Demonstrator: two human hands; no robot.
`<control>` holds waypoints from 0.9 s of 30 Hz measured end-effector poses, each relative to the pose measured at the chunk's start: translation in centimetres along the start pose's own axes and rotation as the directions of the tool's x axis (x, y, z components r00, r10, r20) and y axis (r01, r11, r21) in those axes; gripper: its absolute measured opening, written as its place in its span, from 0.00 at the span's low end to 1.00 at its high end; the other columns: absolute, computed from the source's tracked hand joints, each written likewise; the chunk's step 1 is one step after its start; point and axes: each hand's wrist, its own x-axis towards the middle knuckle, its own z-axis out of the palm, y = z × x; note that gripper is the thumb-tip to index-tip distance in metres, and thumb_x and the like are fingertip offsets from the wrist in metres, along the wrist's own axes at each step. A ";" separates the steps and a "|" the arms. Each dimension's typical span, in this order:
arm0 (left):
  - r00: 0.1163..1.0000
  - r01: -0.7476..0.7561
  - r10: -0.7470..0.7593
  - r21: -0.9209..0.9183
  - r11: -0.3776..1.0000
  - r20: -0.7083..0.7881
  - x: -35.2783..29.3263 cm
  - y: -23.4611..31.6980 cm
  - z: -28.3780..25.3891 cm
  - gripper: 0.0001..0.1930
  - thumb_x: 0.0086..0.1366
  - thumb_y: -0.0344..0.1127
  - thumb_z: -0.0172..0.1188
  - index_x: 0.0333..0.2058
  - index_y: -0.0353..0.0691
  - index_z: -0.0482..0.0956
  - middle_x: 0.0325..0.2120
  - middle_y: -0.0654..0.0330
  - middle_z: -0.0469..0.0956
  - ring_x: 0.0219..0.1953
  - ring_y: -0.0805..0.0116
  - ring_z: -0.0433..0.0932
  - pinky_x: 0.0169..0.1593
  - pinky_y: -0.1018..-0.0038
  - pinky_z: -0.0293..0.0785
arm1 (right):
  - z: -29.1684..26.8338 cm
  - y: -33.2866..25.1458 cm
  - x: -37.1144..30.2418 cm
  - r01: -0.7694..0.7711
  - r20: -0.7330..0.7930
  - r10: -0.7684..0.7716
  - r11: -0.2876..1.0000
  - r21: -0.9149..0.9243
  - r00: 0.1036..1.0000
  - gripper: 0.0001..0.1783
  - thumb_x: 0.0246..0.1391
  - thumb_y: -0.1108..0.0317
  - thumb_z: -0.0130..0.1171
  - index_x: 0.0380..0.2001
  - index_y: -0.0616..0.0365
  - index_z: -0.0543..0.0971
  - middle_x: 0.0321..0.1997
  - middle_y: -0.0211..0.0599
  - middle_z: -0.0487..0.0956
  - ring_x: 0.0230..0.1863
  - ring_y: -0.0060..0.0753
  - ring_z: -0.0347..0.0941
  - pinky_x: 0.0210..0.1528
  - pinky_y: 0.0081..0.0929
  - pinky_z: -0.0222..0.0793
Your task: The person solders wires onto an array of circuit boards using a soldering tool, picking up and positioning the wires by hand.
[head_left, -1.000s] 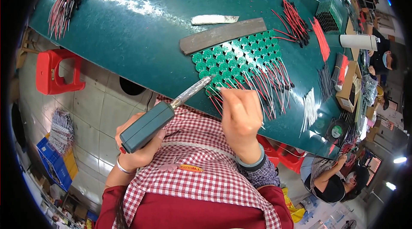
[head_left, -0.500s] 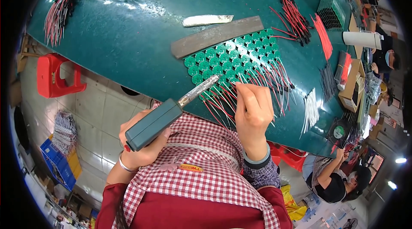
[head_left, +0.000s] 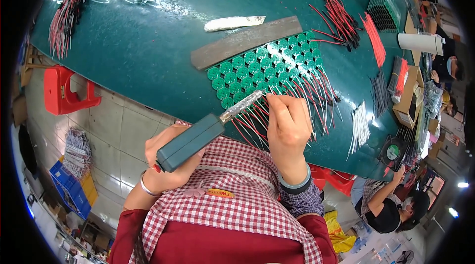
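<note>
My left hand (head_left: 173, 157) is wrapped around the dark green handle of a soldering iron (head_left: 194, 141). The iron's metal barrel points up and right, and its tip is over a panel of round green circuit boards (head_left: 247, 70), close to my right fingertips. My right hand (head_left: 290, 126) is pinched at the panel's near edge; a wire seems to be between thumb and forefinger, though the fingers mostly hide it. Red, white and black wires (head_left: 322, 97) stick out from the near rows of boards. Along the panel's far edge lies a flat grey bar (head_left: 247, 42).
Beyond the bar is a whitish strip (head_left: 234, 23). On the right of the green table lie red wires (head_left: 341, 19), white wires (head_left: 360, 128), a small fan (head_left: 391, 152) and a cardboard box (head_left: 409, 98). A red stool (head_left: 67, 91) stands left; a co-worker (head_left: 391, 204) sits right.
The soldering iron has moved right and slightly down, bringing its tip closer to my right fingertips. My right hand has shifted slightly left, still pinched.
</note>
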 end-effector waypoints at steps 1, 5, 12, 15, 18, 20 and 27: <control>1.000 -0.008 0.008 -0.001 1.000 0.000 0.0 0.0 0.0 0.12 0.48 0.20 0.69 0.34 0.29 0.79 0.32 0.50 0.82 0.32 0.59 0.84 0.38 0.71 0.80 | 0.0 0.0 0.0 -0.001 0.001 0.001 1.000 0.001 1.000 0.14 0.44 0.83 0.64 0.38 0.64 0.81 0.34 0.40 0.77 0.33 0.39 0.74 0.32 0.32 0.72; 1.000 -0.011 0.011 -0.032 0.999 -0.011 0.2 0.1 0.0 0.12 0.47 0.20 0.69 0.33 0.29 0.80 0.31 0.50 0.81 0.32 0.58 0.83 0.40 0.70 0.80 | 0.1 -0.1 0.0 -0.009 -0.005 0.009 1.000 0.006 1.000 0.14 0.44 0.83 0.64 0.38 0.64 0.81 0.34 0.40 0.77 0.33 0.40 0.74 0.33 0.32 0.71; 0.999 0.016 -0.015 0.005 1.000 -0.046 0.1 0.2 -0.1 0.13 0.45 0.21 0.69 0.33 0.29 0.81 0.31 0.51 0.81 0.32 0.56 0.83 0.41 0.68 0.81 | 0.4 -0.2 -0.2 -0.074 -0.080 0.073 0.997 -0.013 0.994 0.15 0.44 0.86 0.66 0.38 0.61 0.82 0.34 0.40 0.78 0.33 0.40 0.74 0.34 0.32 0.70; 0.999 0.027 -0.026 0.021 0.999 -0.047 0.1 0.2 -0.1 0.13 0.45 0.21 0.69 0.33 0.29 0.81 0.31 0.51 0.81 0.32 0.57 0.83 0.41 0.68 0.81 | 0.3 -0.2 0.2 -0.050 -0.063 0.046 0.997 -0.061 0.997 0.16 0.43 0.86 0.65 0.38 0.62 0.82 0.34 0.40 0.78 0.33 0.40 0.74 0.34 0.32 0.70; 0.999 -0.008 0.010 0.038 0.999 -0.041 0.3 0.2 -0.2 0.13 0.45 0.21 0.69 0.33 0.29 0.81 0.31 0.51 0.81 0.32 0.57 0.83 0.41 0.68 0.80 | 0.5 0.0 0.3 -0.032 -0.059 0.029 0.998 -0.061 0.998 0.17 0.42 0.86 0.65 0.38 0.62 0.82 0.34 0.40 0.78 0.34 0.40 0.74 0.34 0.33 0.71; 0.999 -0.014 0.016 0.043 0.999 -0.029 0.4 0.3 -0.2 0.13 0.45 0.22 0.69 0.33 0.29 0.81 0.31 0.51 0.81 0.32 0.57 0.83 0.41 0.68 0.80 | 0.6 0.2 0.3 -0.024 -0.066 0.020 0.997 -0.071 0.998 0.17 0.41 0.86 0.65 0.38 0.61 0.82 0.33 0.39 0.78 0.33 0.39 0.74 0.34 0.33 0.71; 0.999 0.014 -0.013 0.030 0.999 -0.044 0.3 0.4 -0.2 0.13 0.45 0.21 0.69 0.33 0.29 0.81 0.31 0.51 0.81 0.32 0.57 0.83 0.40 0.69 0.80 | -0.2 -0.4 0.1 -0.031 -0.042 0.029 0.997 -0.064 0.999 0.19 0.39 0.86 0.66 0.38 0.59 0.83 0.32 0.37 0.77 0.32 0.38 0.74 0.33 0.32 0.71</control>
